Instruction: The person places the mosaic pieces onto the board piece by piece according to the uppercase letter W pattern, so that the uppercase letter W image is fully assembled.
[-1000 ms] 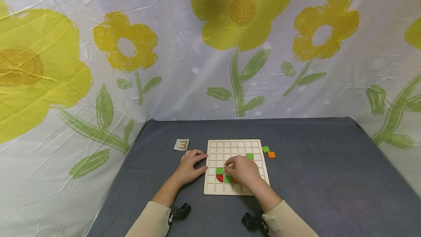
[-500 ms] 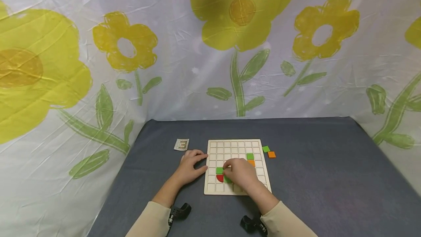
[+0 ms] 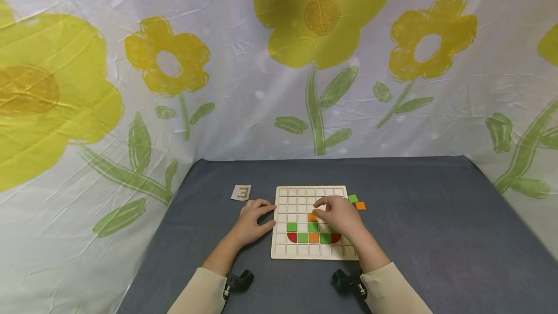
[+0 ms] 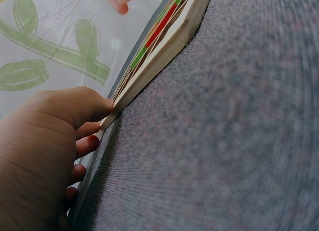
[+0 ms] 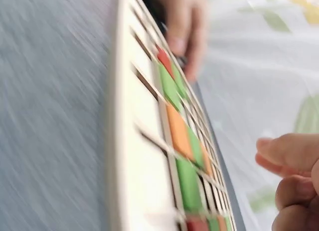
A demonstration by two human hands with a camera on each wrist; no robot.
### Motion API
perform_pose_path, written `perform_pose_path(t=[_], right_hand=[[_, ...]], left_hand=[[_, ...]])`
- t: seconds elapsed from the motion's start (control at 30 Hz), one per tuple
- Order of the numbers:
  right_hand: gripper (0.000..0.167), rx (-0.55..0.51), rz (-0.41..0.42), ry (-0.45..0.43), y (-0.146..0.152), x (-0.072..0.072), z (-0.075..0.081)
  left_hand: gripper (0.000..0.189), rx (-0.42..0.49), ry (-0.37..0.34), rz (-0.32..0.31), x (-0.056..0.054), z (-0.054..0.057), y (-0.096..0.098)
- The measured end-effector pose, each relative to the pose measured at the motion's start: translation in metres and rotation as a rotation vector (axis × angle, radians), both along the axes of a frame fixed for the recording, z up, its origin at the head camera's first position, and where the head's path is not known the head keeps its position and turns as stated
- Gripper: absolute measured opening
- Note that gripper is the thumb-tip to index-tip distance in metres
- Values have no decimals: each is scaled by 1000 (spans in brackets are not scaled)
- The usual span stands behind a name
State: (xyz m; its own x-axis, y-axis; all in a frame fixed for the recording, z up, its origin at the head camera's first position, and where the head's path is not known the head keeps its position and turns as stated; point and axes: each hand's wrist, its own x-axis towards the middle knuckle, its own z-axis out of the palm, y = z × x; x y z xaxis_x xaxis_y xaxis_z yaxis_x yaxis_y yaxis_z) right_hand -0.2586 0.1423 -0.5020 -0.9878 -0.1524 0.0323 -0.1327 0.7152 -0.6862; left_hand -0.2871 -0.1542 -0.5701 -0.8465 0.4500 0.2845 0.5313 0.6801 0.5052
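Observation:
A wooden grid board (image 3: 287, 251) lies on the cloth, with green, orange and red tiles in its lower rows. My left hand (image 3: 252, 219) rests at the board's left side. Its thumb (image 4: 92, 104) touches the wooden edge in the left wrist view. Above the board's right half, my right hand (image 3: 342, 214) hovers with thumb and forefinger near each other. No tile shows between its fingertips in either the head or right wrist view. Just left of those fingertips sits an orange tile (image 3: 312, 217), above a green tile (image 3: 313, 227). The hand hides some cells on the right.
A loose green tile (image 3: 352, 198) and an orange tile (image 3: 360, 205) lie off the board's right edge. Beyond the left hand is a small card (image 3: 241, 192) with a printed grid. Dark cloth (image 3: 436, 227) covers the table, backed by a flowered curtain (image 3: 244, 76).
My right hand has moved from the board's lower middle up and to the right, uncovering the orange and green tiles in the middle column. The left hand stays in place.

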Motion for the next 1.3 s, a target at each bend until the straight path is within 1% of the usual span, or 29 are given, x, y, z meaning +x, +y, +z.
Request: perform_pose_path(t=[0.17,0.27,0.43,0.57,0.77,0.93,1.1,1.3], right_hand=[[25,-114,-22,-29,34,-10,-1],[27,-144,-45,-34,52,-15,-3],[30,-162,-87,-33,75,-19,-5],[32,-167,-111,-41,91,-20,-6],[36,-140,-151,-89,111,-20,-12],[38,-76,-165,-119,123,-20,-20],[40,-30,-176,-128,126,-21,-25],[38,30,-190,-136,123,-21,-24]], left_hand=[[41,-4,10,8,-1,-1,1],[41,-2,11,11,-1,-1,1],[42,4,0,8,0,-1,0],[42,4,-4,7,0,1,0],[41,6,-4,10,2,3,1],[41,14,-10,13,3,3,2],[40,19,-11,13,2,3,2],[41,13,-9,19,2,2,2]])
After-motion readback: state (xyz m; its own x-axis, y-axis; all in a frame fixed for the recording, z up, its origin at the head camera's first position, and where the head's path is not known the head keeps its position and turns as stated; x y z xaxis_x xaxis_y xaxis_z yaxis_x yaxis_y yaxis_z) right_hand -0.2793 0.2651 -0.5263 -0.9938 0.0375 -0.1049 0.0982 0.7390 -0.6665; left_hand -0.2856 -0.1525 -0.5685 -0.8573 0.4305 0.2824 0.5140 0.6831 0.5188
